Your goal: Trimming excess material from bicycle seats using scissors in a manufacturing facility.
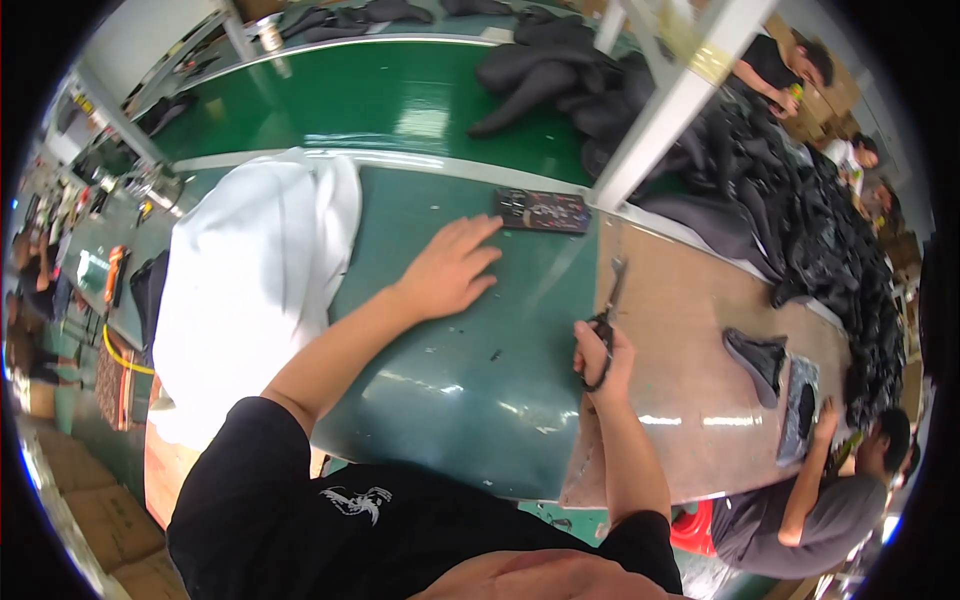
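My left hand (452,268) lies spread flat on the green table (470,390); right hand (603,358) grips scissors (606,315), blades out. Risk: they could nick my fingers.

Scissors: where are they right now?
In the head view the scissors are in the person's right hand, right of centre, blades pointing away over the table near the seam between green and brown surfaces.

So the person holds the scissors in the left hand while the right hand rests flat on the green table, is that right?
Not quite: the hands are swapped. In the head view the scissors are gripped in the right hand, and it is the left hand that rests flat, fingers spread, on the green table.
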`<state>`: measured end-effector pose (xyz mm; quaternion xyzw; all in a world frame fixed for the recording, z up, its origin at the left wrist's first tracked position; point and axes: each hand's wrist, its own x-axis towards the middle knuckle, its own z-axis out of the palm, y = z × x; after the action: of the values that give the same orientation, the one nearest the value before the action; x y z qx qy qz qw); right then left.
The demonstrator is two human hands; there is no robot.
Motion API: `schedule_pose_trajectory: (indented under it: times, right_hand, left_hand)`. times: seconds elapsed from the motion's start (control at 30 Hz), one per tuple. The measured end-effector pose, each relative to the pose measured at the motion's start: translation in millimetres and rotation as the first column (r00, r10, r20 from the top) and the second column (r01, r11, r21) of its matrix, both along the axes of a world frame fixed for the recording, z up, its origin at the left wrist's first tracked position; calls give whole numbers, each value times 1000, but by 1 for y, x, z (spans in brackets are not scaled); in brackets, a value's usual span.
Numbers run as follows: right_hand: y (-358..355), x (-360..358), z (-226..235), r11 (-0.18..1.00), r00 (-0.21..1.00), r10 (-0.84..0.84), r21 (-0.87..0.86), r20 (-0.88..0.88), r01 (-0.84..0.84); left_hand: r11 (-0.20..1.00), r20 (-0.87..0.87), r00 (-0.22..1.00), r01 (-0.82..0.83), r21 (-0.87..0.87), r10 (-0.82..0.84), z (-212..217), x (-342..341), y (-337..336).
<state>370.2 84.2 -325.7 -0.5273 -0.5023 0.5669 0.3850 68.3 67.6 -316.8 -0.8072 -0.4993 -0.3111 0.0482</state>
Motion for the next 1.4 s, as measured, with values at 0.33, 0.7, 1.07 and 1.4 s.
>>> schedule_pose_trajectory:
  times: [0.33,0.7,1.07,1.4]
  right_hand:
    - [-2,-1,-19,996,996,-19,87,82,12]
    - [-3,-92,42,908,949,269,286,162,-306]
    - [33,-87,-47,909,965,236,325,117,-262]
    - [22,-102,-20,918,971,230,318,62,-238]
  left_hand:
    - [990,134,982,-121,-73,130,-32,1,-42]
    - [990,190,971,-141,-30,144,-48,4,-36]
    - [989,238,960,-138,-57,148,-50,-1,-37]
    - [989,222,965,-131,-66,142,-45,-2,-39]
